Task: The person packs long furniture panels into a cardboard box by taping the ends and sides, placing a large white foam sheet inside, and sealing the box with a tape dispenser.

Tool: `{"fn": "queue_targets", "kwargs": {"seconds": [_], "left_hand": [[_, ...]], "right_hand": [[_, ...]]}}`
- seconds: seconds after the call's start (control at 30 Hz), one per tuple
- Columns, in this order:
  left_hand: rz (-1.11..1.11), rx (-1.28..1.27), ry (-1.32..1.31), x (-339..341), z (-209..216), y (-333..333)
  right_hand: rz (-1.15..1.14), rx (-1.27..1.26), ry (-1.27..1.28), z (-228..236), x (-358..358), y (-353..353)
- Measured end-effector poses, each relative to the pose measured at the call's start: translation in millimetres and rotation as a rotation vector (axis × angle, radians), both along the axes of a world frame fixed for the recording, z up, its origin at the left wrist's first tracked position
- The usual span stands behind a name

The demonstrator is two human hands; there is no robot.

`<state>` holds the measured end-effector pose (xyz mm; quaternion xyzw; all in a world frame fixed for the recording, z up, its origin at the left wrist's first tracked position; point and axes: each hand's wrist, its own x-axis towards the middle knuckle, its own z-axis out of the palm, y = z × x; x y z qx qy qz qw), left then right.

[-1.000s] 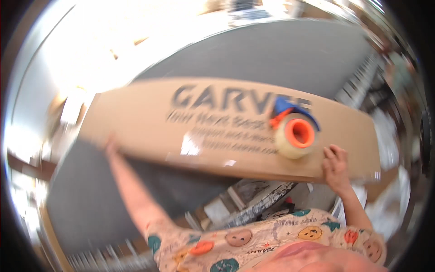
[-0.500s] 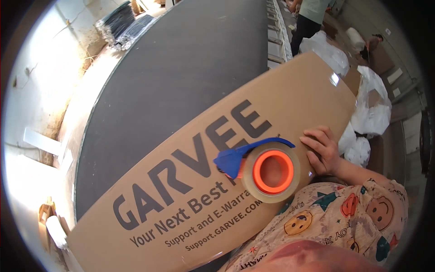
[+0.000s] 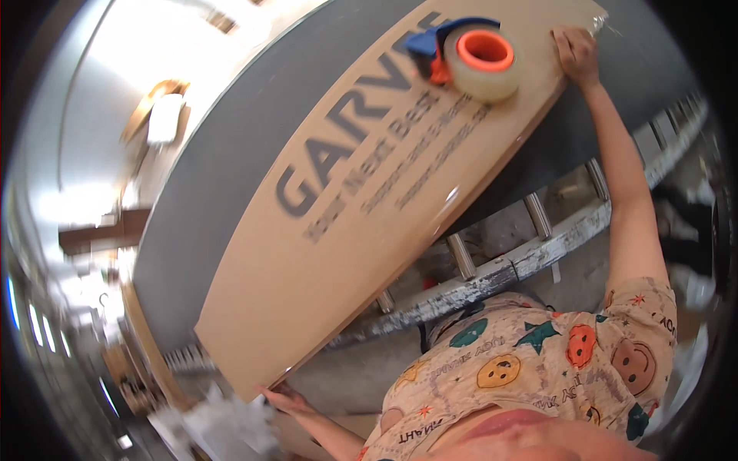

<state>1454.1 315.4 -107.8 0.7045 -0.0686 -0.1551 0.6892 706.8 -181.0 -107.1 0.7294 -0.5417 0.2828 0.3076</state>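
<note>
I have the right grip (image 3: 576, 55) at the far end of the box (image 3: 377, 207), fingers bent over its edge; the thumb is out of my sight, so I cannot tell whether it is clamped. My left grip (image 3: 284, 398) touches the near corner, fingertips at the edge, and I cannot make out its clamping either. The box stretches slantwise between the two grips, over the dark belt (image 3: 207, 207); I cannot judge whether it is lifted. On its upper face, just left of my right grip but apart from it, I see the tape dispenser (image 3: 470, 75). Below my right grip run metal rollers (image 3: 461, 257) and a worn, pale rail (image 3: 553, 247). White plastic (image 3: 231, 426) sits beside my left grip, lower left.
</note>
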Motion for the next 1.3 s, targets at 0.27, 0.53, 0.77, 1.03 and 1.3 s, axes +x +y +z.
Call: {"fn": "queue_targets", "kwargs": {"seconds": [0.27, 0.53, 0.77, 1.03, 1.3], "left_hand": [[-0.136, 0.485, 0.318, -184.1, 32.0, 174.5], [-0.169, 1.111, -0.964, -43.1, 18.9, 112.9], [-0.350, -0.053, -0.439, 36.8, -183.5, 47.4], [-0.331, 0.124, -0.529, 34.7, -207.4, 20.4], [-0.770, 0.416, -0.408, 145.2, -38.1, -7.3]], "right_hand": [[0.488, 0.966, -0.250, 31.7, 273.1, -143.7], [0.548, 1.096, -0.292, -62.6, 274.1, -164.1], [0.835, 0.707, -1.007, -104.6, 386.1, 247.3], [0.619, 0.675, 0.132, 0.2, 575.3, 531.2], [0.589, 0.857, 0.150, 2.1, 609.8, 569.4]]}}
